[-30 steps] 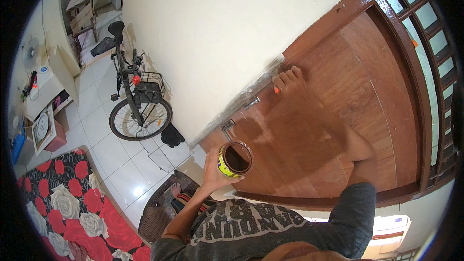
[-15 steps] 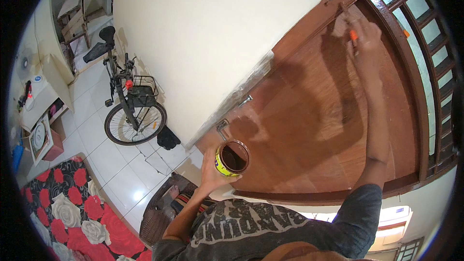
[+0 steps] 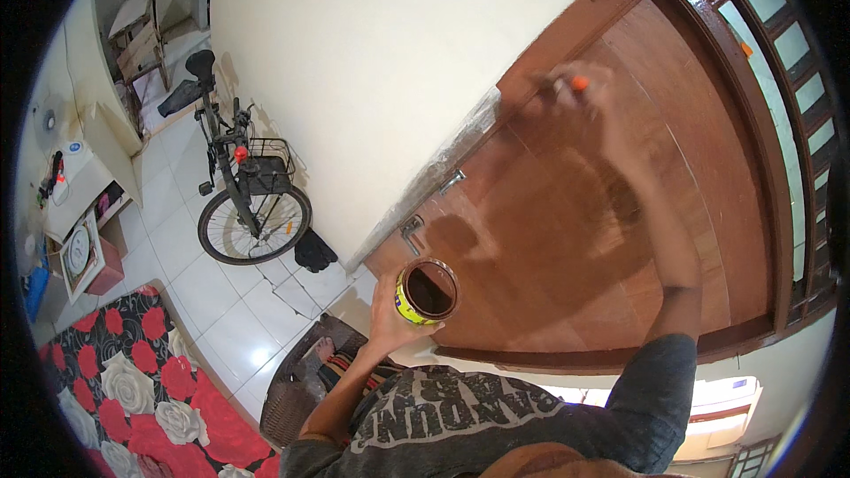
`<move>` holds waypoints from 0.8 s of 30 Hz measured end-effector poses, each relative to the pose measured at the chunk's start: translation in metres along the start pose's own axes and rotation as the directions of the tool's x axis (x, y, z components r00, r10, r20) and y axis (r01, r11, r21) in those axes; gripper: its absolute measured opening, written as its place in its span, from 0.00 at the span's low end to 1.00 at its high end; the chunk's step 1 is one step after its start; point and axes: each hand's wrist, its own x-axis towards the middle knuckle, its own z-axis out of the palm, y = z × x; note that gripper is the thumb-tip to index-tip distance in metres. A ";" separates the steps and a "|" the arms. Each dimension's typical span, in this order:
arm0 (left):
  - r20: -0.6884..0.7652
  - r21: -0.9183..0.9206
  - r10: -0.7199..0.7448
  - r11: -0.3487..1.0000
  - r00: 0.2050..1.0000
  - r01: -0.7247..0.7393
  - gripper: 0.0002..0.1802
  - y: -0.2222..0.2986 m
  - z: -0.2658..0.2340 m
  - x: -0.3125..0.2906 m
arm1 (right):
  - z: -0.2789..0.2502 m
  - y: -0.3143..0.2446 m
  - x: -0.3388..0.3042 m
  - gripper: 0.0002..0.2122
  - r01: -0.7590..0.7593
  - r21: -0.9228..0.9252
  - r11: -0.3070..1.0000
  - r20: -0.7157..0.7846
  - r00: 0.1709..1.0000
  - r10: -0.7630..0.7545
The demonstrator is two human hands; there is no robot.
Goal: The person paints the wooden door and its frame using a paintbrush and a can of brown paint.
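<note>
My left hand is wrapped round an open paint can with a yellow-green label and dark brown paint inside. My right hand, smeared by motion, grips a paintbrush by its orange handle. The bristles are blurred and lie near the brown door frame, along the edge of the wall; whether they touch it I cannot tell. Below and around my right arm spreads the brown wooden door, with a metal handle and a bolt near the can.
A pale wall borders the frame. On the white tiled floor stands a bicycle. I stand on a brown woven seat, beside a surface with rose-patterned cloth. Window bars run along the right.
My right hand has swept left and down with the paintbrush, from the upper part of the frame towards the wall edge. The left hand and can stay nearly where they were.
</note>
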 end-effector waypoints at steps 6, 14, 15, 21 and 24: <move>-0.030 -0.020 0.026 0.999 0.999 -0.026 0.56 0.001 0.008 -0.001 | -0.077 -0.002 0.022 0.12 -0.141 -0.229 0.963 -0.382 0.923 0.044; -0.052 -0.057 -0.022 0.998 0.998 0.019 0.55 0.006 0.014 -0.007 | -0.024 0.029 -0.011 0.21 0.384 -0.674 0.631 0.036 0.870 -0.492; -0.050 -0.055 -0.010 0.998 0.999 0.007 0.55 0.007 0.015 -0.007 | -0.004 0.034 -0.026 0.19 0.428 -0.619 0.658 0.051 0.859 -0.510; -0.067 -0.041 0.016 0.999 0.998 -0.019 0.55 0.005 0.013 -0.009 | 0.057 0.004 -0.052 0.11 0.346 -0.336 0.876 0.098 0.938 -0.332; -0.054 -0.002 0.011 1.000 0.998 -0.011 0.57 0.005 0.012 -0.009 | 0.045 0.013 -0.033 0.10 0.378 -0.184 0.907 -0.017 0.922 -0.388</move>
